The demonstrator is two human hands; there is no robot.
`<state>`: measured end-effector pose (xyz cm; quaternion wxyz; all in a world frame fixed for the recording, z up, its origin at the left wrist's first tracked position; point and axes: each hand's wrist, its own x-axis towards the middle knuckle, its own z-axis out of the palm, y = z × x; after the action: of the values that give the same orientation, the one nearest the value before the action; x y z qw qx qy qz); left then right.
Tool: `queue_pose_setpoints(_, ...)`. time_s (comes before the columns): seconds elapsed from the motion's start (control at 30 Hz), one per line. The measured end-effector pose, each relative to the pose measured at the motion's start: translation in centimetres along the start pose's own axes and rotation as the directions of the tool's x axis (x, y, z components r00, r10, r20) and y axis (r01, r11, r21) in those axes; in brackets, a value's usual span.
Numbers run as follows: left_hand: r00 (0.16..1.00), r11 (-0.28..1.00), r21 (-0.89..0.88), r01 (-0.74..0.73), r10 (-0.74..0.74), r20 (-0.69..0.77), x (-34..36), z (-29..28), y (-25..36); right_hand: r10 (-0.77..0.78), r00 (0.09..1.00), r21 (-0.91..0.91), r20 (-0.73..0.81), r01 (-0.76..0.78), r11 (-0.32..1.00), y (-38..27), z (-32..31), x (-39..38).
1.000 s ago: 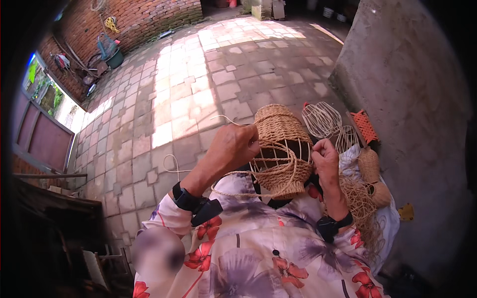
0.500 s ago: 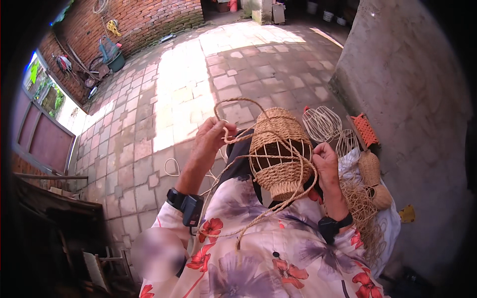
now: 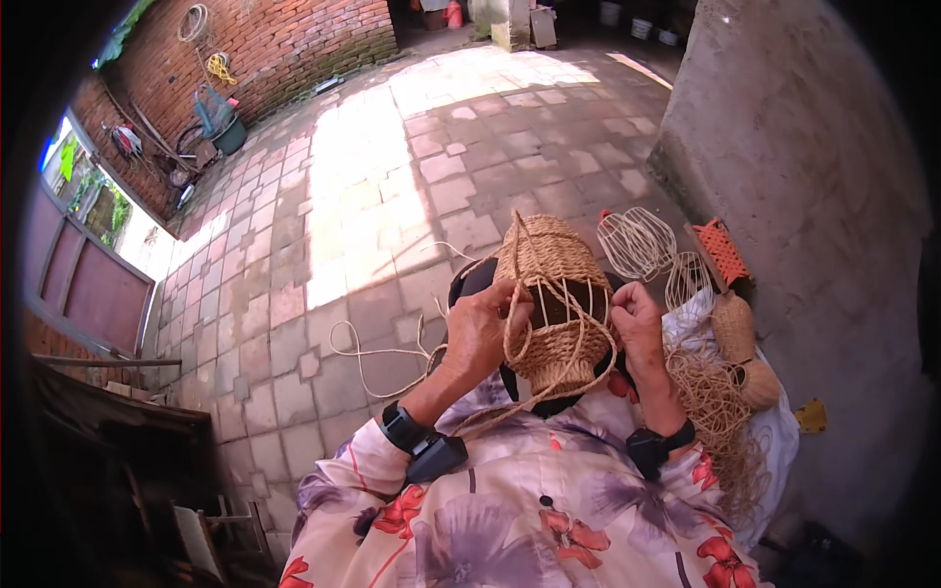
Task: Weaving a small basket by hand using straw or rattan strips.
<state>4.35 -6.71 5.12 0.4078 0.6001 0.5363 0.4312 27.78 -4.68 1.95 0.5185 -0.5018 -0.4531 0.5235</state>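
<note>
A tan woven straw basket [image 3: 555, 257] lies on my lap, its narrow end towards me. Around its middle is an open band where pale upright stakes show bare between two woven parts. Twisted straw cord [image 3: 487, 419] loops across the basket and runs down over my floral shirt. At the basket's left side, my left hand [image 3: 480, 328] is closed, with the cord pinched between its fingers. My right hand [image 3: 642, 328] is closed at the right edge, gripping the basket beside the bare stakes. Its fingertips are partly hidden.
To my right lie wire-like frames [image 3: 637, 245], an orange lattice piece [image 3: 722, 255], a small woven piece [image 3: 732, 328] and a heap of loose straw cord [image 3: 714, 402] on white cloth. A concrete wall [image 3: 814, 225] rises beyond. Thin cord [image 3: 361, 367] trails over paving at left.
My left hand has moved right and nearer the basket, bringing the cord along. The raised cord loop now lies against the basket. My right hand stays at the basket's right edge.
</note>
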Motion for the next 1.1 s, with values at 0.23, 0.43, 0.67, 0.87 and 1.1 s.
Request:
queue_pose_setpoints(0.23,0.970,0.908,0.366,-0.202,0.237,-0.051,0.9,0.5,0.8,-0.444,0.892,-0.315,-0.086,0.398,0.861,-2.4,1.9,-2.0)
queue_pose_setpoints(0.43,0.941,0.954,0.216,-0.209,0.136,0.310,3.1,-0.9,2.2,-0.234,0.970,-0.458,0.064,0.237,0.857,-1.8,1.9,-0.1)
queue_pose_setpoints(0.67,0.924,0.975,-0.159,0.154,-0.085,0.373,3.8,-3.5,1.0,-0.237,0.971,-0.435,0.026,0.225,0.872,-1.0,1.7,0.0)
queue_pose_setpoints(0.87,0.799,0.267,-0.797,0.542,0.128,0.587,1.4,-4.7,2.6,-0.259,0.966,-0.467,0.003,0.230,0.853,-0.2,2.0,0.2)
queue_pose_setpoints(1.1,0.978,0.423,-0.904,0.059,-0.208,-0.033,3.1,-23.4,-6.9,-0.236,0.970,-0.405,0.055,0.237,0.883,-0.7,0.5,-0.1)
